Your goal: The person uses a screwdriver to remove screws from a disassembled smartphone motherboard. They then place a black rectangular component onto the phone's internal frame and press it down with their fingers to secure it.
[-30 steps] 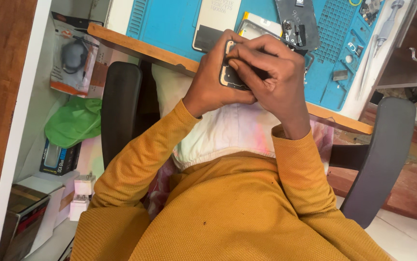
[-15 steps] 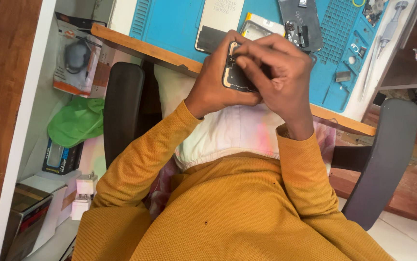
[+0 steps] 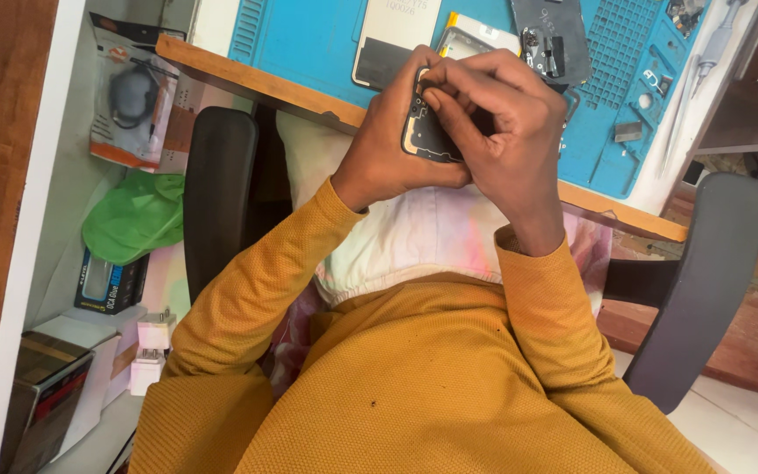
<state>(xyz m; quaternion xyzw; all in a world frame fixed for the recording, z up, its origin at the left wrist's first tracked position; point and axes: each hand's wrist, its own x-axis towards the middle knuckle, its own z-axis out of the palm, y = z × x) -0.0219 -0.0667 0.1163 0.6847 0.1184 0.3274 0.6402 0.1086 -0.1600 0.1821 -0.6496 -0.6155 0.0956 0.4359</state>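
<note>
Both my hands are raised in front of my chest, wrapped around a small dark phone body [image 3: 423, 132] with its back off. My left hand [image 3: 388, 149] cups it from the left and below. My right hand [image 3: 506, 123] covers its right side, with the fingertips pressing on the top edge of the phone body. Most of the phone is hidden by my fingers. My mustard-yellow sleeves fill the lower part of the view.
A blue work mat [image 3: 309, 39] lies on the wooden-edged desk [image 3: 238, 79], carrying a white phone back panel [image 3: 392, 39], a dark phone frame [image 3: 550, 39] and small parts [image 3: 651, 83]. Black chair armrests [image 3: 221, 193] flank me. Boxes and a green bag [image 3: 133, 215] sit on the left.
My hands and the phone body have shifted slightly toward the desk, and my right fingertips have moved up along the phone's top edge. The grip is unchanged.
</note>
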